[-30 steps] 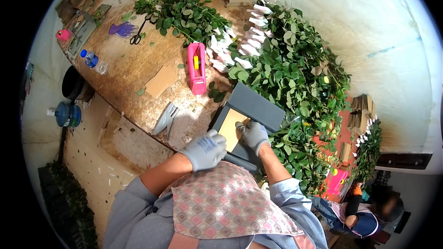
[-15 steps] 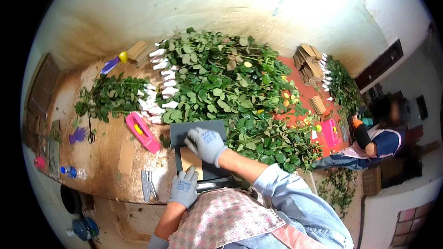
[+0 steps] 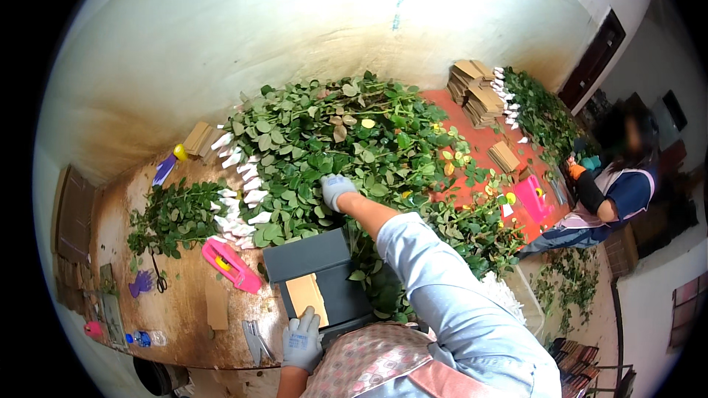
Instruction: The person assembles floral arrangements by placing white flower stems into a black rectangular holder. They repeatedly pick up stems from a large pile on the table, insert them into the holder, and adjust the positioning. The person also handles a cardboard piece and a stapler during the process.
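My left hand (image 3: 302, 342), in a grey glove, lies with its fingers extended on the near end of a brown cardboard piece (image 3: 307, 296). That piece rests on a dark grey board or open box (image 3: 341, 287) with a raised far flap. My right hand (image 3: 338, 191), gloved too, reaches out to the heap of leafy green stems (image 3: 310, 140). Its fingertips are partly hidden among leaves, so I cannot make out whether they grip a stem. White-wrapped flower heads (image 3: 254, 197) line the heap's left side.
Left of the board are a pink tape dispenser (image 3: 232, 265), a metal stapler-like tool (image 3: 257, 343), a flat cardboard piece (image 3: 217, 304), scissors (image 3: 159, 274) and a smaller leafy bunch (image 3: 181, 214). Cardboard stacks (image 3: 479, 96) stand far right. A co-worker (image 3: 619, 191) is at the right table end.
My right hand has left the dark board and moved forward to the leafy heap. My left hand stays at the cardboard piece's near end. The whole view has shifted.
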Available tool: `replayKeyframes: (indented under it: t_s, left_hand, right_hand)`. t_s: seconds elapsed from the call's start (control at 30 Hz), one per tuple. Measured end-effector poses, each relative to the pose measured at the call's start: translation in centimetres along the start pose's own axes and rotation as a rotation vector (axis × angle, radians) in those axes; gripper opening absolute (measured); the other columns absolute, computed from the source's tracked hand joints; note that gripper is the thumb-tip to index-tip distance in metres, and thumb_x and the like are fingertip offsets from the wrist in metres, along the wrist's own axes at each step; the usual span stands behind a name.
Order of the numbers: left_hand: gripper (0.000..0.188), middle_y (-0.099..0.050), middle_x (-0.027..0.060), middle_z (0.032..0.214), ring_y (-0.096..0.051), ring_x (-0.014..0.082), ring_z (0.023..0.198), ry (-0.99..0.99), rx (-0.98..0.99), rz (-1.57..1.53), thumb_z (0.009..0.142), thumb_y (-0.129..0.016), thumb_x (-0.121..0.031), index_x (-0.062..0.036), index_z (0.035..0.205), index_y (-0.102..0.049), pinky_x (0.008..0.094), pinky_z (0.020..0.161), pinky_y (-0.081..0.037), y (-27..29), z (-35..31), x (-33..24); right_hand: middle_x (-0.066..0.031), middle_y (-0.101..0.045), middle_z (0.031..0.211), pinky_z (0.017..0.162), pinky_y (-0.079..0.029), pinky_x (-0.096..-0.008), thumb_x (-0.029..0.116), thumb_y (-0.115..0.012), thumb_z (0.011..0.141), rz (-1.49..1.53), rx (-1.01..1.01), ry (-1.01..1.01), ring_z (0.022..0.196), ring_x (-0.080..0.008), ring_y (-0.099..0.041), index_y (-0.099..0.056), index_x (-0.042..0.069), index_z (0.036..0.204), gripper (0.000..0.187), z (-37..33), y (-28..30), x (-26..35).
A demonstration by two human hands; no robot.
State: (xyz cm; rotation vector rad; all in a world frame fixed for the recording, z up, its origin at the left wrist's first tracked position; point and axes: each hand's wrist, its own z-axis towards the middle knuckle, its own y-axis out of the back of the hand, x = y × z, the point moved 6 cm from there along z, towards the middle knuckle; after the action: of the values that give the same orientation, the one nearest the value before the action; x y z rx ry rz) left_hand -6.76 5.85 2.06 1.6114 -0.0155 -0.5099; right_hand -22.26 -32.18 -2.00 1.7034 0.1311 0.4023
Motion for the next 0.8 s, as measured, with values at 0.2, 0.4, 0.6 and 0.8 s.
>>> replayKeyframes:
  t_s: [0.2, 0.4, 0.6, 0.8]
  left_hand:
    - [0.051, -0.053, 0.0092, 0.145, -0.057, 0.0302, 0.103, -0.026, 0.003, 0.005, 0.077, -0.073, -0.018, -0.0083, 0.126, -0.061, 0.0442, 0.086, -0.047, 0.1, 0.3, -0.2]
    - [0.051, -0.052, 0.0073, 0.145, -0.056, 0.0289, 0.103, 0.013, 0.043, 0.008, 0.077, -0.074, -0.02, -0.0088, 0.125, -0.061, 0.0435, 0.085, -0.047, 0.9, 0.3, -0.3]
    - [0.049, -0.054, 0.0071, 0.145, -0.056, 0.0277, 0.103, 0.007, 0.022, -0.015, 0.079, -0.072, -0.023, -0.0084, 0.125, -0.063, 0.0433, 0.084, -0.047, 0.3, 0.2, 0.1]
    - [0.045, -0.056, 0.0086, 0.143, -0.057, 0.0283, 0.104, 0.022, -0.028, 0.004, 0.081, -0.07, -0.024, -0.0074, 0.122, -0.063, 0.044, 0.084, -0.048, 0.1, -1.0, 0.6]
  right_hand:
    - [-0.009, -0.067, 0.126, 0.088, -0.044, -0.0513, 0.019, -0.055, 0.097, -0.536, 0.109, 0.207, 0.113, -0.0276, -0.061, -0.068, 0.012, 0.127, 0.033, -0.9, -1.9, 2.2]
    - [-0.0074, -0.065, 0.115, 0.089, -0.044, -0.0504, 0.018, -0.057, 0.091, -0.622, -0.223, 0.344, 0.11, -0.0272, -0.059, -0.066, 0.013, 0.118, 0.028, -2.0, 6.9, 2.0]
    - [-0.0166, -0.07, 0.096, 0.084, -0.052, -0.0463, -0.001, -0.059, 0.079, -0.034, -1.061, 0.353, 0.093, -0.037, -0.065, -0.072, 0.01, 0.103, 0.03, -2.4, 26.8, -3.2]
    - [-0.015, -0.066, 0.097, 0.073, -0.055, -0.0393, -0.01, -0.057, 0.083, 0.317, -0.981, 0.576, 0.081, -0.0299, -0.066, -0.066, 0.009, 0.125, 0.047, -8.4, 37.5, -0.7]
